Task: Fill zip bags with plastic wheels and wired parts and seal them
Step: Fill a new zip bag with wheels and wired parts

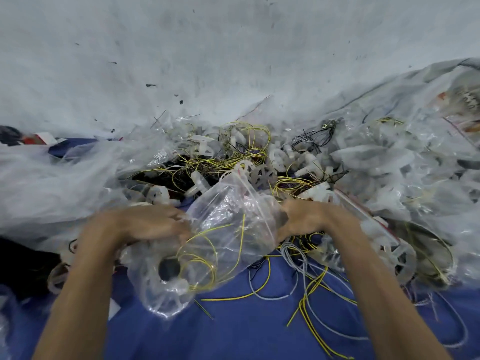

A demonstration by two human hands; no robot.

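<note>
A clear zip bag (pixel 220 229) with a red seal line lies between my hands over the blue cloth. Inside it I see yellow wires and a white plastic wheel (pixel 168 271) with a dark hub. My left hand (pixel 140 224) grips the bag's left side, fingers curled into the plastic. My right hand (pixel 304 219) holds the bag's right edge near the zip. Both hands are motion-blurred. Just beyond the bag lies a heap of loose white wheels (pixel 262 175) tangled with yellow wired parts (pixel 246 141).
Filled clear bags (pixel 389 157) pile up at the right. A big sheet of clear plastic (pixel 52 183) covers the left. Loose yellow and grey wires (pixel 306 289) trail over the blue cloth (pixel 233 333) near me. A white wall (pixel 207 48) rises behind.
</note>
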